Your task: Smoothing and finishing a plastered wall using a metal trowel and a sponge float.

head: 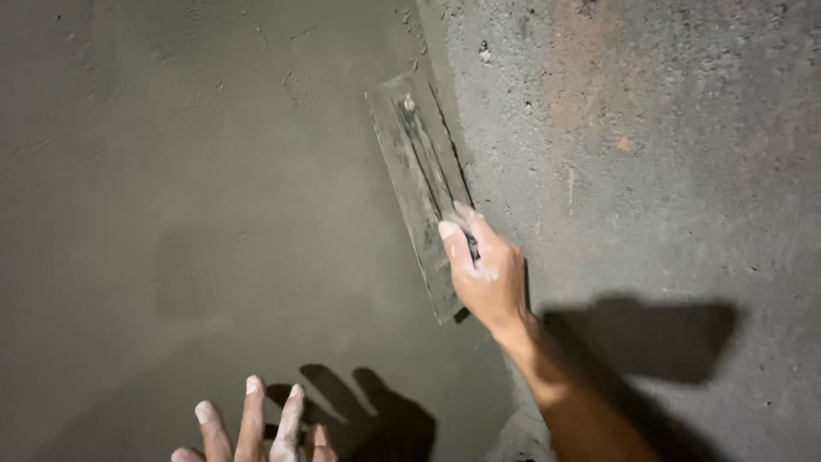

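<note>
1. Plaster work looks partly done: the smooth grey coat [197,214] covers the left of the surface, while the rough bare surface [650,145] on the right remains uncoated.
2. Judging by this, the right part is left to cover; the coat's edge runs just beside the trowel.
3. One trowel [419,188] lies flat on the seam between the two areas.
4. Right hand [486,275]: grip closed around the trowel's handle.
5. Left hand [252,428]: fingers spread, holding nothing, at the bottom edge of the view.
6. Count: one trowel, two hands.
</note>
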